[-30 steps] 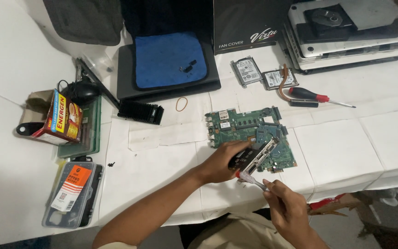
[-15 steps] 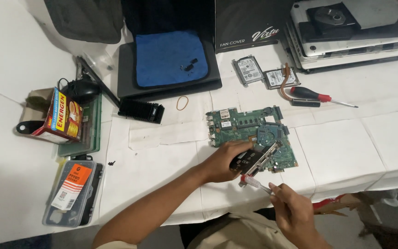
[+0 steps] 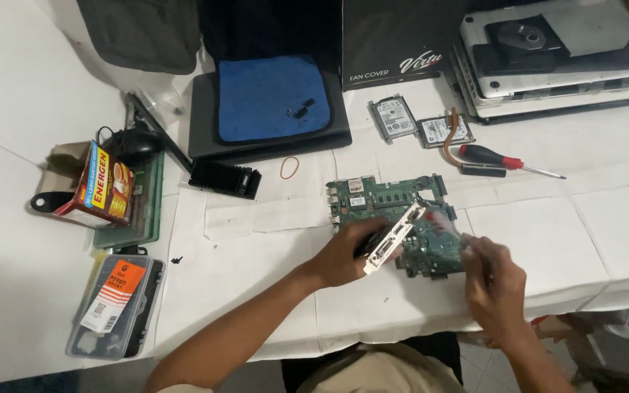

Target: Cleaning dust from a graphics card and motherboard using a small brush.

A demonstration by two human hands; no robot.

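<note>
Left hand holds bracketed card (tilted) over motherboard.

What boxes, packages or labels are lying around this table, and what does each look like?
Carton: left side, small, red, orange and yellow.
Clear case: bottom left, rectangular, with an orange and white label.
Black box: top centre, upright, pale lettering.
Two hard drives: beside the box, silver, white labels.

Green circuit board flat on table; white-bracketed card tilted over its front edge.
</note>
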